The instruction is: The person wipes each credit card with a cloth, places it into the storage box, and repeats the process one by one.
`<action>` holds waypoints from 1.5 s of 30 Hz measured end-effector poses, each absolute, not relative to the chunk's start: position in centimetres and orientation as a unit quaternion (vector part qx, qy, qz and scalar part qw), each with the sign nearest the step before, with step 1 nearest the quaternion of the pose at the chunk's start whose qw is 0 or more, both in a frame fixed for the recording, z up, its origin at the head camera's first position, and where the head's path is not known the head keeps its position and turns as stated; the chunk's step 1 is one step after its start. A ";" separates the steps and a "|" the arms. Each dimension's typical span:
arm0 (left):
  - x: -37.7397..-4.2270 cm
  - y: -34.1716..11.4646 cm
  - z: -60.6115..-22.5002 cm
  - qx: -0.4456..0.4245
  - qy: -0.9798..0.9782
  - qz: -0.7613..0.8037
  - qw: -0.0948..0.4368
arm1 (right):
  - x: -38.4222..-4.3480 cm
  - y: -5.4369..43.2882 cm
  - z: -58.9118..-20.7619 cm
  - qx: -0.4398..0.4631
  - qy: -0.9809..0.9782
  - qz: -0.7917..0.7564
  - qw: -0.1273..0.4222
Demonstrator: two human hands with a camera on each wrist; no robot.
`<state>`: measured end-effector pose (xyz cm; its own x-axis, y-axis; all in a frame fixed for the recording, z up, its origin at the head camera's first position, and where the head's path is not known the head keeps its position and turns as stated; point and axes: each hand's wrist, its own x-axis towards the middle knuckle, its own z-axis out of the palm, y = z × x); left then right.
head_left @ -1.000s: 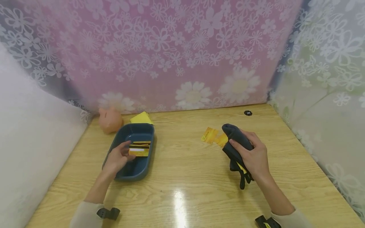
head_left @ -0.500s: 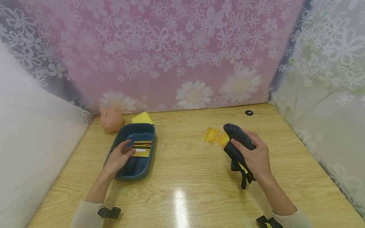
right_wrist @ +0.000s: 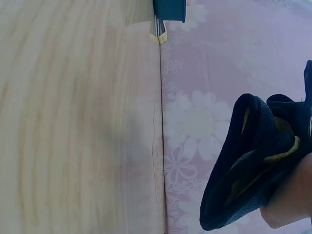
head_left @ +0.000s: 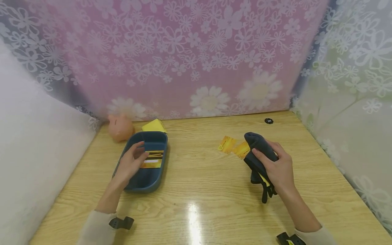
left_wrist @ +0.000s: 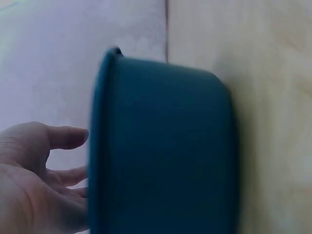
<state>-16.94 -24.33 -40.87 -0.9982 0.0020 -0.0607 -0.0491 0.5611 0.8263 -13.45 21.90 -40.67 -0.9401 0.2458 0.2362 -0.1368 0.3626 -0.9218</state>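
My left hand (head_left: 130,165) is over the blue plastic bin (head_left: 146,188), its fingers relaxed and slightly bent with nothing between them. Several yellow bank-style cards (head_left: 153,164) with dark stripes lie in the bin beside its fingertips. In the left wrist view the bin's outer wall (left_wrist: 165,146) hides the fingertips. My right hand (head_left: 280,170) grips a folded dark navy cloth (head_left: 260,149), thumb on the near side; yellow shows in its folds and narrow dark ends hang below. The right wrist view shows the layered folds of the cloth (right_wrist: 243,170) with yellowish edges.
Two orange-yellow cards (head_left: 227,144) lie on the wooden table (head_left: 196,180) left of the cloth. A pink piggy bank (head_left: 120,128) and a yellow folded item (head_left: 154,125) stand behind the bin. A black poker chip (head_left: 269,120) lies at the back right.
My left hand has drawn slightly up and away from the cards, which stay in the bin. My right hand keeps its grip on the folded cloth, hardly moving.
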 end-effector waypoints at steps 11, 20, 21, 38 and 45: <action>-18.7 -16.4 -38.9 0.081 0.846 0.528 0.000 | -13.0 22.9 -41.0 -0.061 -0.803 0.573 0.149; -22.0 -10.2 -40.4 0.111 0.828 0.547 0.051 | -12.9 23.3 -40.9 -0.066 -0.794 0.585 0.154; -22.4 -9.5 -40.7 0.111 0.825 0.551 0.063 | -12.9 23.3 -40.9 -0.067 -0.793 0.586 0.151; -26.9 -0.9 -45.2 0.120 0.818 0.554 0.098 | -13.1 23.4 -41.4 -0.054 -0.769 0.616 0.161; -27.8 0.7 -46.8 0.105 0.869 0.480 0.068 | -13.1 22.8 -41.4 -0.037 -0.757 0.632 0.159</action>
<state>-27.85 0.66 -46.81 -0.9690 0.2466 -0.0168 0.1170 0.5178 0.8475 -13.09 22.76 -41.43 -0.9467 0.2569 0.1943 -0.1454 0.1975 -0.9695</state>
